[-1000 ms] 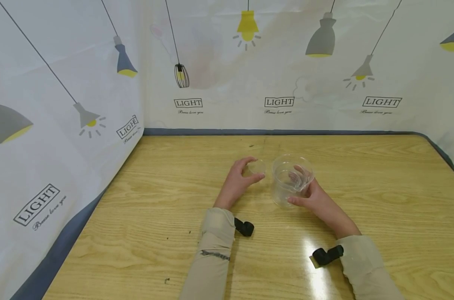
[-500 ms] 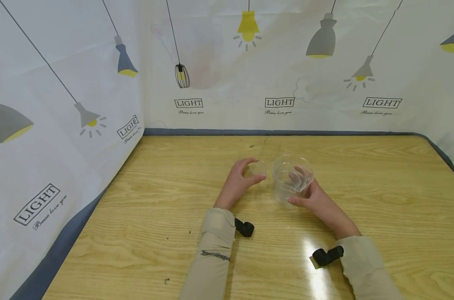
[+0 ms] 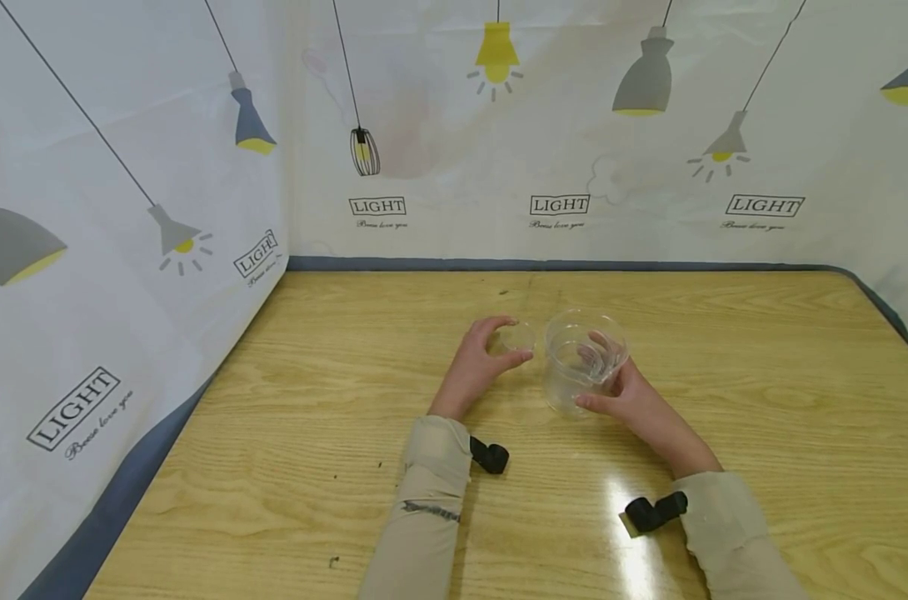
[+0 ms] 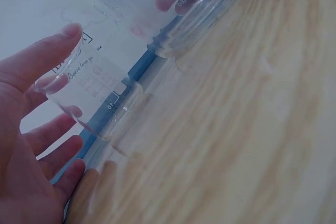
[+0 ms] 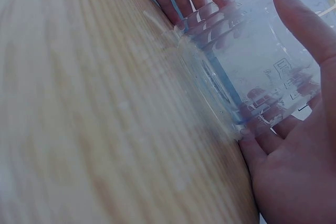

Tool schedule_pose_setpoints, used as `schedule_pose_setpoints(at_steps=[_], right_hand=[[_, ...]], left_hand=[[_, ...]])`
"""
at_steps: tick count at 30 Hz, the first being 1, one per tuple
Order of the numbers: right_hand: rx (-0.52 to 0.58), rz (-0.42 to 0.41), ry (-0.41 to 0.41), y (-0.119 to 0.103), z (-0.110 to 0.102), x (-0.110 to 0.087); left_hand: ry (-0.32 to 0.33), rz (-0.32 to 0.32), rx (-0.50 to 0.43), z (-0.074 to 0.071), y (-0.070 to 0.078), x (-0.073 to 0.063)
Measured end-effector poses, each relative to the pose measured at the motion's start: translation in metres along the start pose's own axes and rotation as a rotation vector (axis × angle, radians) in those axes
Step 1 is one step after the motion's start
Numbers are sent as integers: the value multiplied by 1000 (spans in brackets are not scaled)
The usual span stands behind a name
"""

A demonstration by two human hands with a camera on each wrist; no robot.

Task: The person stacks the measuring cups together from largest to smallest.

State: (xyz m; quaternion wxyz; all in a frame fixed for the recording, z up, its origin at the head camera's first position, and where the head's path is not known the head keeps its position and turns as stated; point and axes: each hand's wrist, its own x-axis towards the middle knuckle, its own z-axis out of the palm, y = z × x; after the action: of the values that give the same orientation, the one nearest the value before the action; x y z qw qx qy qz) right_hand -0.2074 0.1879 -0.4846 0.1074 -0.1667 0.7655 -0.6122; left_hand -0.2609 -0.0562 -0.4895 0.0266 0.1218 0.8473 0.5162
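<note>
Mid-table in the head view, my left hand point(image 3: 478, 362) holds a small clear beaker point(image 3: 517, 337) between thumb and fingers. Its printed scale shows in the left wrist view, where the small beaker point(image 4: 107, 98) stands upright with its base at the wood. Just to the right, my right hand point(image 3: 634, 396) grips a larger clear beaker point(image 3: 562, 390), thumb on the near side and fingers around the far side. Smaller round outlines show inside the larger beaker. A narrow gap separates the two beakers in the head view. Both stand upright, mouths up.
The wooden table point(image 3: 311, 358) runs back to a white curtain point(image 3: 454, 167) printed with lamps, with a dark blue band at its foot. Another curtain side closes off the left. A black wrist mount point(image 3: 490, 456) and a second black mount point(image 3: 652, 510) stick out from the sleeves.
The left hand and small beaker have shifted very slightly to the right, towards the larger beaker. My right hand and its beaker have stayed where they were.
</note>
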Motion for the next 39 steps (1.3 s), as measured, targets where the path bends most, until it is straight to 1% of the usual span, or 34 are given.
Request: schedule_pose_setpoints(at_steps=[5, 8, 22, 28, 39], right_hand=[[-10, 4, 4, 0, 0, -1], [1, -1, 4, 0, 0, 0], [16, -13, -3, 1, 0, 1], [3, 0, 1, 0, 0, 0], [2, 4, 5, 0, 0, 1]], left_hand=[[4, 5, -4, 0, 0, 0], [10, 4, -6, 0, 0, 1], [20, -16, -5, 0, 0, 1], [17, -18, 1, 1, 0, 2], [27, -10, 39, 3, 7, 3]])
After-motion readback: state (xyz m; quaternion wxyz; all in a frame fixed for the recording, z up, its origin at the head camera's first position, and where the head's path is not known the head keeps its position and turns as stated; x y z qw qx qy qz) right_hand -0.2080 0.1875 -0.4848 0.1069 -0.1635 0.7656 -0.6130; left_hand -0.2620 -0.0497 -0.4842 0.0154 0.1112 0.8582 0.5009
